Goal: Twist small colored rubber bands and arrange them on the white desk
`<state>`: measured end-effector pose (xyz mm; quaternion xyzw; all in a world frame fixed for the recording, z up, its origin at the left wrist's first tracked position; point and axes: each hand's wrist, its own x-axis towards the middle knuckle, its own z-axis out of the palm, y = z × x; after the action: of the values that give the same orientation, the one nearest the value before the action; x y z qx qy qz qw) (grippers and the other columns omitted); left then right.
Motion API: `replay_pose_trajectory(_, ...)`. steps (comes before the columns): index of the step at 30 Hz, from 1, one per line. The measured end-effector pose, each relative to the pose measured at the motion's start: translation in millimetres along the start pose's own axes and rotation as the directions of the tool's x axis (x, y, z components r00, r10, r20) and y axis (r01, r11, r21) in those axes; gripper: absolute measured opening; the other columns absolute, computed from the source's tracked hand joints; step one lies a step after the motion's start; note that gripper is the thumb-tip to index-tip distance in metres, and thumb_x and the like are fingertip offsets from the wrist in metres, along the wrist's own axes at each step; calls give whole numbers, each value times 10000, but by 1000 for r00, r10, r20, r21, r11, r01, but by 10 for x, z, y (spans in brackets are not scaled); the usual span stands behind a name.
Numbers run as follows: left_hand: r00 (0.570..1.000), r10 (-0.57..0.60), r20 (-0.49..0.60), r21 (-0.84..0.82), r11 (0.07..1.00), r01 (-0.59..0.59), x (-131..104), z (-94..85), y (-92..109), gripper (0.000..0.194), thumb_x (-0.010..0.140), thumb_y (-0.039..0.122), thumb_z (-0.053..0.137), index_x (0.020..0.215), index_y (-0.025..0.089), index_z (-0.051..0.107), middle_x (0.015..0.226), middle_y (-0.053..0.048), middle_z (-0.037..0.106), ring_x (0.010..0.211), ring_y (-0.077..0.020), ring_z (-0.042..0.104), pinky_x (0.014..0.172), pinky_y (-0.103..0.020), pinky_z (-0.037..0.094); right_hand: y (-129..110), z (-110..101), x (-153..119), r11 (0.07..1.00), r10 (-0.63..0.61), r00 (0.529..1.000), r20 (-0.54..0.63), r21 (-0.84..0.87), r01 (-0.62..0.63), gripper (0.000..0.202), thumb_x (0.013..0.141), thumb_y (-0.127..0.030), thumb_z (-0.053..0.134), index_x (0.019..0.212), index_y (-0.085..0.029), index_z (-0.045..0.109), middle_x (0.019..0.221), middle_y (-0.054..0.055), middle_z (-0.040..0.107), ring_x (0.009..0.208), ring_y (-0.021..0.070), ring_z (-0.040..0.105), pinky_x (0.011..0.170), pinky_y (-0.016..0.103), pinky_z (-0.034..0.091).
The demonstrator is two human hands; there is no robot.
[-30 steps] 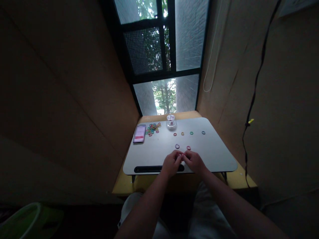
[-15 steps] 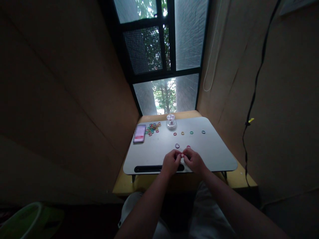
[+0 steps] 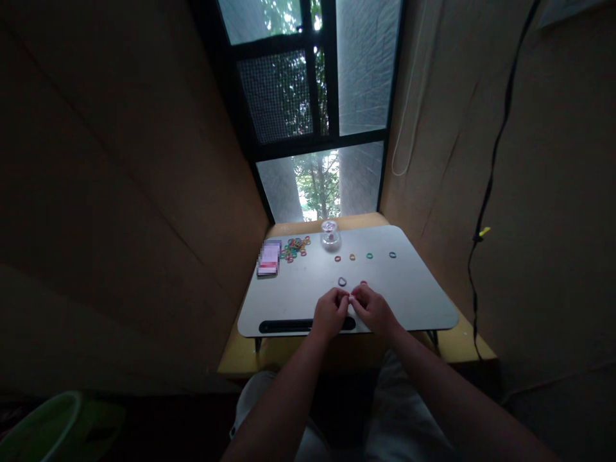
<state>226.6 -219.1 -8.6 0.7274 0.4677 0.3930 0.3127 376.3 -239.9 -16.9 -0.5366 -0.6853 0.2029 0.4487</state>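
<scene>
Two bare hands meet at the near side of a white tabletop [image 3: 409, 295], where the left hand [image 3: 331, 313] and right hand [image 3: 374, 310] pinch a small pale-pink piece [image 3: 351, 297] between closed fingertips. Over the past second the right hand has edged across the pink ring [image 3: 364, 282] beyond it, now partly hidden; the hands have otherwise barely moved, suggesting fine fingertip work rather than reaching. The piece sits between the hands, beside the right end of a black slot [image 3: 286, 326]; which way it points, and its long axis, cannot be told (from where I stand, the fingers cover most of it). The purple ring [image 3: 342, 285] lies flat just beyond, roughly round, with no clear long axis. Farther off are a row of four rings [image 3: 369, 258], a clear container [image 3: 330, 240] and a loose pile of rings [image 3: 296, 247] near a phone [image 3: 268, 258].
</scene>
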Motion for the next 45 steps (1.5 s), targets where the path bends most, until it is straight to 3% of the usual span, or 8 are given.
replay_pose_trajectory(6, 1000, 0, 5, -18, 1000, 0, -3, 1, -15, 178, 852, 307, 491, 852, 187, 623, 718, 15, 619, 640, -99, 535, 617, -222, 396, 22, 6, 2, 1000, -6, 1000, 5, -1, 6, 82, 848, -283, 499, 882, -216, 532, 576, -56, 486, 526, 115, 488, 600, 246, 404)
replay_pose_trajectory(18, 1000, -9, -4, -12, 1000, 9, 4, -8, 5, 185, 840, 296, 494, 878, 182, 635, 731, 7, 627, 639, -105, 530, 612, -231, 394, -31, -18, -4, 999, -45, 999, 28, -13, 46, 123, 827, -287, 518, 754, -195, 553, 610, -21, 529, 550, 113, 465, 541, 230, 364)
replay_pose_trajectory(35, 1000, -13, -10, -9, 1000, 13, 6, 14, -42, 191, 845, 302, 484, 850, 174, 626, 696, 17, 600, 634, -103, 514, 612, -229, 377, -17, -23, -2, 998, -51, 997, 63, -42, 53, 92, 809, -229, 492, 743, -193, 546, 603, -28, 513, 552, 113, 469, 546, 229, 348)
replay_pose_trajectory(45, 1000, -3, 13, -32, 999, 3, 0, -12, 0, 222, 856, 334, 479, 851, 179, 638, 697, 13, 605, 636, -107, 520, 623, -232, 394, 34, 6, 2, 996, -34, 998, 54, -80, 38, 146, 844, -231, 449, 760, -201, 564, 662, -5, 578, 599, 134, 511, 596, 242, 378)
